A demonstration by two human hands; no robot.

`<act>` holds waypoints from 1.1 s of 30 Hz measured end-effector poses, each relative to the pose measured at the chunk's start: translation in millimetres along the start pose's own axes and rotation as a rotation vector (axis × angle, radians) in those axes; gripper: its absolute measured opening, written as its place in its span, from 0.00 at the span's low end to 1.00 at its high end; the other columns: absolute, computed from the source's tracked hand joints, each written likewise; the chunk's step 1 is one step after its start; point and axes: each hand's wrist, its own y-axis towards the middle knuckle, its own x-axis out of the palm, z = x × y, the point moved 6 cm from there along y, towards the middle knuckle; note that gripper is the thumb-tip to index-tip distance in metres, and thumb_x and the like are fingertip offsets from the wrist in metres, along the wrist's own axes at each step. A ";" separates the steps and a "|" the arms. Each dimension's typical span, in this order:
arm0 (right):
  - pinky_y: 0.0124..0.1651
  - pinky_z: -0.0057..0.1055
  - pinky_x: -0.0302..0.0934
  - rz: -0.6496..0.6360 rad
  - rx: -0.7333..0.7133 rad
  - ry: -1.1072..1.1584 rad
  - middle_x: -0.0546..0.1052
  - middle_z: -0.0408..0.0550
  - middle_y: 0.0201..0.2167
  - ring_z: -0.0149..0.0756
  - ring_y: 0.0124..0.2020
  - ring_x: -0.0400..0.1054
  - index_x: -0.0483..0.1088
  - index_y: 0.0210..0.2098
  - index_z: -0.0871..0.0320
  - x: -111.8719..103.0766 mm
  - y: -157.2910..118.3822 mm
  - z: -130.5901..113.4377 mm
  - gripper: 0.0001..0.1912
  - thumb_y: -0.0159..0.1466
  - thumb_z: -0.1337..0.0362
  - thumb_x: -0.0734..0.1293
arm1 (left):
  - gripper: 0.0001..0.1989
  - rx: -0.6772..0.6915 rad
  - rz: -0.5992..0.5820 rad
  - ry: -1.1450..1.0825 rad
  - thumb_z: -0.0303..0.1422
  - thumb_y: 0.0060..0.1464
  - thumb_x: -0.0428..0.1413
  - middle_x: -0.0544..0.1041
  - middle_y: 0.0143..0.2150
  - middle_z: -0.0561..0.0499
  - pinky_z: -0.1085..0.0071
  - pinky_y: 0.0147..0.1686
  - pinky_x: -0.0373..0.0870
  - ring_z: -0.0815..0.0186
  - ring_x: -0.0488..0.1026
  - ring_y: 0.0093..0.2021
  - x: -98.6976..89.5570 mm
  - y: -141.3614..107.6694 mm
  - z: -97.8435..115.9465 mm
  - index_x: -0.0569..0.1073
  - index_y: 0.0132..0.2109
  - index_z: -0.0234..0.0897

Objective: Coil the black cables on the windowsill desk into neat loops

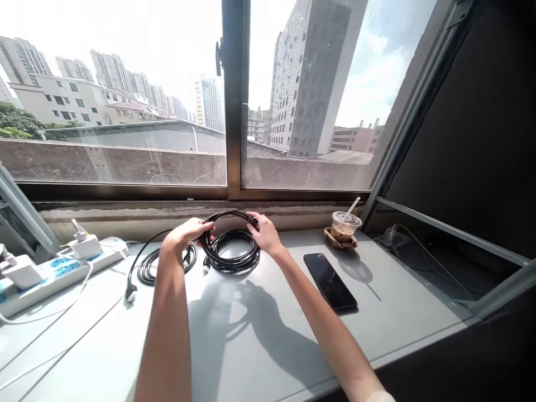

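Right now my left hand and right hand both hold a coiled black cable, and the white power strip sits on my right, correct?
Not quite: the head view shows the white power strip on your left. Your left hand and right hand do hold a coiled black cable.

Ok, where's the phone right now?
In the head view, the phone lies flat on the tabletop, right of the right forearm, with the lidded cup just beyond it, nearer the window.

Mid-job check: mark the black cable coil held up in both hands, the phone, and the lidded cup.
Held cable coil (228, 213): head view, on its top arc.
Phone (330, 282): head view, middle of its dark face.
Lidded cup (343, 229): head view, cup's side below the lid.
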 end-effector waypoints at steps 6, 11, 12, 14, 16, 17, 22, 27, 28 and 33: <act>0.49 0.37 0.62 0.029 0.080 0.167 0.73 0.51 0.43 0.36 0.40 0.68 0.69 0.50 0.57 36.5 -5.0 57.1 0.22 0.55 0.72 0.63 | 0.10 -0.237 -0.082 0.055 0.34 0.43 0.55 0.70 0.18 0.51 0.71 0.23 0.69 0.67 0.68 0.17 33.3 15.4 -50.5 0.65 0.22 0.35; 0.49 0.33 0.63 0.044 0.081 0.250 0.74 0.51 0.45 0.34 0.41 0.70 0.69 0.51 0.59 42.9 -6.7 69.6 0.24 0.54 0.71 0.64 | 0.08 -0.245 -0.055 0.096 0.35 0.41 0.55 0.69 0.19 0.54 0.72 0.27 0.70 0.66 0.71 0.22 37.2 22.2 -67.0 0.65 0.24 0.35; 0.50 0.33 0.62 0.047 0.081 0.258 0.75 0.50 0.46 0.34 0.42 0.69 0.69 0.50 0.58 42.9 -7.2 71.1 0.23 0.54 0.71 0.64 | 0.08 -0.242 -0.053 0.102 0.35 0.40 0.56 0.69 0.20 0.54 0.72 0.26 0.69 0.66 0.71 0.23 35.4 23.1 -67.6 0.65 0.24 0.35; 0.51 0.34 0.61 0.049 0.092 0.268 0.75 0.49 0.46 0.35 0.43 0.69 0.71 0.48 0.58 43.3 -9.6 75.2 0.22 0.53 0.72 0.64 | 0.08 -0.241 -0.052 0.106 0.35 0.37 0.57 0.71 0.23 0.52 0.73 0.26 0.69 0.65 0.72 0.25 30.5 24.1 -67.3 0.66 0.25 0.35; 0.51 0.34 0.62 0.048 0.114 0.280 0.76 0.48 0.45 0.35 0.43 0.69 0.72 0.46 0.57 44.0 -13.5 80.5 0.20 0.53 0.70 0.65 | 0.10 -0.235 -0.061 0.089 0.36 0.36 0.58 0.74 0.28 0.49 0.73 0.27 0.70 0.63 0.73 0.29 23.8 23.8 -65.3 0.69 0.27 0.35; 0.50 0.34 0.62 0.049 0.126 0.288 0.76 0.48 0.45 0.35 0.42 0.69 0.72 0.46 0.57 44.3 -15.4 83.1 0.19 0.54 0.69 0.65 | 0.12 -0.225 -0.058 0.078 0.37 0.36 0.59 0.76 0.32 0.47 0.73 0.28 0.70 0.63 0.74 0.31 19.0 23.1 -63.4 0.70 0.29 0.35; 0.46 0.32 0.63 0.081 0.186 0.348 0.77 0.50 0.40 0.35 0.38 0.69 0.73 0.44 0.59 43.6 -20.0 89.9 0.20 0.52 0.61 0.69 | 0.17 -0.203 0.079 0.010 0.39 0.38 0.61 0.76 0.33 0.47 0.72 0.28 0.72 0.64 0.74 0.28 -19.0 10.5 -49.8 0.70 0.36 0.35; 0.43 0.31 0.63 0.111 0.243 0.470 0.76 0.48 0.38 0.34 0.38 0.68 0.74 0.42 0.59 42.5 -22.3 89.9 0.20 0.50 0.59 0.69 | 0.16 -0.125 0.241 -0.076 0.35 0.46 0.57 0.76 0.33 0.46 0.74 0.27 0.73 0.69 0.74 0.24 -50.7 -7.9 -31.5 0.69 0.42 0.31; 0.42 0.30 0.63 0.122 0.258 0.500 0.76 0.48 0.38 0.35 0.39 0.67 0.74 0.42 0.58 42.0 -23.4 90.3 0.19 0.51 0.59 0.69 | 0.16 -0.108 0.304 -0.062 0.35 0.47 0.56 0.76 0.33 0.46 0.75 0.27 0.72 0.70 0.73 0.23 -58.8 -11.5 -29.6 0.70 0.43 0.31; 0.24 0.24 0.60 0.178 0.390 0.666 0.74 0.51 0.37 0.36 0.36 0.67 0.72 0.41 0.59 39.6 -30.0 98.6 0.20 0.53 0.53 0.64 | 0.13 -0.286 0.369 0.136 0.38 0.47 0.56 0.75 0.25 0.48 0.74 0.22 0.68 0.68 0.70 0.18 -89.6 -30.2 -38.2 0.71 0.34 0.30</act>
